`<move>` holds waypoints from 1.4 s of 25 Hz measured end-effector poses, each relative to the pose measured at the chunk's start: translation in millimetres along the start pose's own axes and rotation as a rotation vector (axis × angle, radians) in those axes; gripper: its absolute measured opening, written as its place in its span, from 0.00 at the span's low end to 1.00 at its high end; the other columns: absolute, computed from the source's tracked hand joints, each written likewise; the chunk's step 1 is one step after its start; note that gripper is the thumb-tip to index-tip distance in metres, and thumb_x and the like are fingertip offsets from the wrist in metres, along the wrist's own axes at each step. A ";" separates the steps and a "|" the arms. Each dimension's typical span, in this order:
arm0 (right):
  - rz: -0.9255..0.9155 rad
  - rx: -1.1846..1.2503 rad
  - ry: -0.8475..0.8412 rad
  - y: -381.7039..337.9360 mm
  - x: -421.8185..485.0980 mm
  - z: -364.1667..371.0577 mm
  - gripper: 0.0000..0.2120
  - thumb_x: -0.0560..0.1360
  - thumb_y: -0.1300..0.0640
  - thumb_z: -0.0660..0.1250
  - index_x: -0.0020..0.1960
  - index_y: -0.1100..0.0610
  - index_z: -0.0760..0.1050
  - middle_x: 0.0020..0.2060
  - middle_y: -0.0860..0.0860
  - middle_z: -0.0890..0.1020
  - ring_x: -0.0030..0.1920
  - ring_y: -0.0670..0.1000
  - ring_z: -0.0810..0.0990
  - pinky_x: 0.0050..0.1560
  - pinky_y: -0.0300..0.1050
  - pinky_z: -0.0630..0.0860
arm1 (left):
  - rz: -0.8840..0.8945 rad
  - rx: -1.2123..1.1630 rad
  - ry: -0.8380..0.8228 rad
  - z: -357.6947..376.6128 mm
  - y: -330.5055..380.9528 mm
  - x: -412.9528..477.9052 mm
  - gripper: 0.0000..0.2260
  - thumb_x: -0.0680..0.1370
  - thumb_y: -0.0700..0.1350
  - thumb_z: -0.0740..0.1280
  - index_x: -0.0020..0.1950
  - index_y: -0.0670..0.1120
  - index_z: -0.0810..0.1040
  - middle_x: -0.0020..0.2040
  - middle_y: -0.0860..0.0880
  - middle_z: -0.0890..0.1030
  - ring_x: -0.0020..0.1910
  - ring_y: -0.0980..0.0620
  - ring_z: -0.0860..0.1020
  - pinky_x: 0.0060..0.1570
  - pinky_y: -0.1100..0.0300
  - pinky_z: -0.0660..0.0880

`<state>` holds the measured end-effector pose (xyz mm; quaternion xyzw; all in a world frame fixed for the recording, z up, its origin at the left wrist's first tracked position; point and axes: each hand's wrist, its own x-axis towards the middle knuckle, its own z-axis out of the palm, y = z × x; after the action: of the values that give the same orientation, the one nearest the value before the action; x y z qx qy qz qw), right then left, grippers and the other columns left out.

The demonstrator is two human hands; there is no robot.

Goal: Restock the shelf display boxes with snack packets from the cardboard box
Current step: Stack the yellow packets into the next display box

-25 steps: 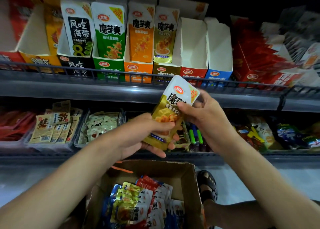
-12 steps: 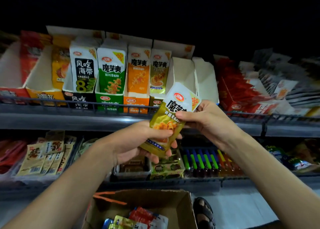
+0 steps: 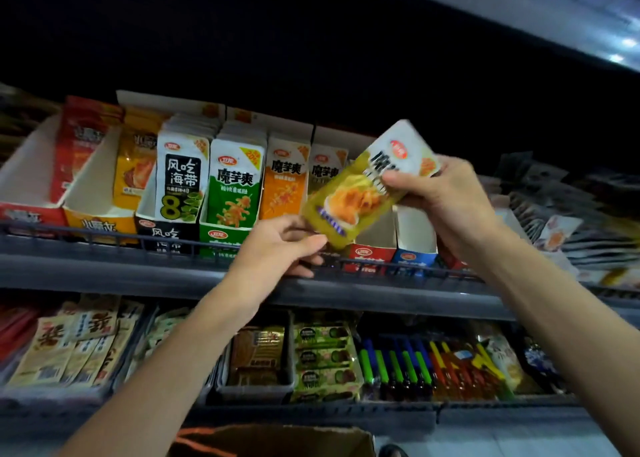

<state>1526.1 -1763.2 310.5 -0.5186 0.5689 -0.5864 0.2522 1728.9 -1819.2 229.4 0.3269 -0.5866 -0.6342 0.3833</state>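
Observation:
A stack of olive-yellow snack packets (image 3: pixel 360 193) is held tilted in front of the upper shelf. My right hand (image 3: pixel 440 200) grips its white top end. My left hand (image 3: pixel 280 245) pinches its lower corner. Behind the stack stands a matching olive display box (image 3: pixel 323 172) with a few packets in it, between the orange box (image 3: pixel 284 179) and a red-fronted box (image 3: pixel 372 252) that looks empty. Only the top rim of the cardboard box (image 3: pixel 277 439) shows at the bottom edge.
More display boxes line the upper shelf: green (image 3: pixel 235 186), black-and-white (image 3: pixel 180 179), yellow (image 3: pixel 104 193), red (image 3: pixel 31 186), blue (image 3: pixel 414 248). A wire rail (image 3: pixel 104 238) runs along the shelf front. The lower shelf holds trays of snacks and coloured tubes (image 3: pixel 408 370).
Both hands have lifted the packet stack up and to the right, toward the display boxes. The view has tilted up, so the cardboard box has nearly left the frame.

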 end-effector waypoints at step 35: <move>-0.008 -1.040 -0.153 56.6 139.4 55.4 0.29 0.66 0.52 0.79 0.65 0.53 0.75 0.62 0.56 0.78 0.64 0.58 0.75 0.63 0.54 0.74 | 0.500 1.311 0.330 4.8 -39.1 43.2 0.12 0.81 0.55 0.59 0.53 0.55 0.81 0.53 0.56 0.80 0.52 0.52 0.74 0.49 0.55 0.62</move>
<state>1512.3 -1922.0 292.5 -0.6187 0.7628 -0.1881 0.0002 1699.4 -1853.7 192.4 0.4371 -0.8384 0.0127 0.3253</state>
